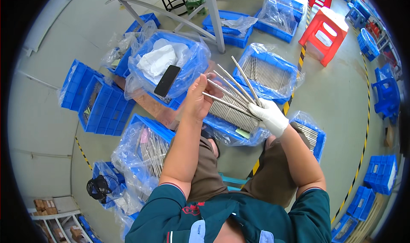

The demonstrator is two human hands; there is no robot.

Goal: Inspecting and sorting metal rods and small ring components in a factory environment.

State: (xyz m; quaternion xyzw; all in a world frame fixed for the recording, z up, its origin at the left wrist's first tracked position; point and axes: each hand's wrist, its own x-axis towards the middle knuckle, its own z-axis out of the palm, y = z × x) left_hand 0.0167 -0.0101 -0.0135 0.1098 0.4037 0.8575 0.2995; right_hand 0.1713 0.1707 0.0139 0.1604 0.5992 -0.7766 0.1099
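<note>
My right hand (pixel 270 117), in a white glove, is closed round one end of several thin metal rods (pixel 230 95), which fan out up and to the left. My bare left hand (pixel 199 98) is at the far ends of the lower rods, with its thumb up and its fingers curled round them, partly hidden. Beneath the rods is a blue crate (pixel 220 134) lined with clear plastic, holding rows of similar rods and a pale green slip (pixel 242 133).
A black phone (pixel 167 81) lies on a plastic-lined crate (pixel 194 57) with white cloth. More rods fill a crate (pixel 279 96) ahead and another (pixel 318 147) by my right knee. Loose rods (pixel 153 151) lie to the left. A red stool (pixel 324 34) stands far right.
</note>
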